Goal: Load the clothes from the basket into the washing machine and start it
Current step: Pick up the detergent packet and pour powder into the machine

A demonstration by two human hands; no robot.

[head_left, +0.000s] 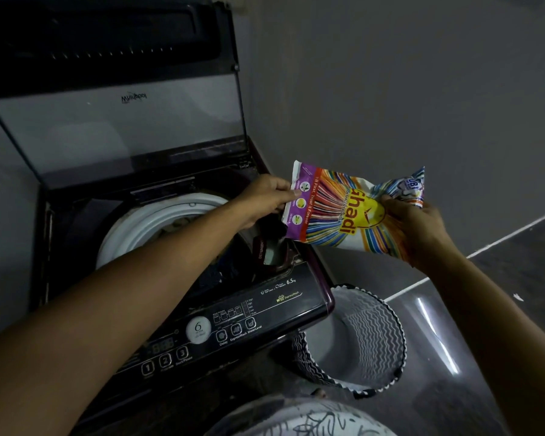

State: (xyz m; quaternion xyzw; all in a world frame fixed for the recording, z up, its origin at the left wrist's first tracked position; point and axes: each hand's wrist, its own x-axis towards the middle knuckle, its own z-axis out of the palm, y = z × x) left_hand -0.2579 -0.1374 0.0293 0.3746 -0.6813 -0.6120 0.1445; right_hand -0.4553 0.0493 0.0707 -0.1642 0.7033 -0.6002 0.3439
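1. Grey wall (390,89) and dark glossy floor (485,278) framed a corner where a top-loading washing machine (280,306) stood with its lid (117,136) raised upright.
2. Dark clothes (214,275) lay inside the white-rimmed drum (158,215), partly hidden by the left forearm.
3. At the machine's right edge, a detergent drawer (274,250) stood open.
4. Both hands held 1 colourful detergent packet (343,212), tilted above that right edge, its lower corner just over the drawer.
5. The left hand (265,196) pinched the packet's purple end between thumb and fingers.
6. The right hand (419,228) clenched the packet's bunched opposite end.
7. The control panel (208,335) ran along the machine's front edge.
8. A zigzag-patterned basket (375,319) sat on the floor beside the machine's front right corner, its pale inner bottom showing.
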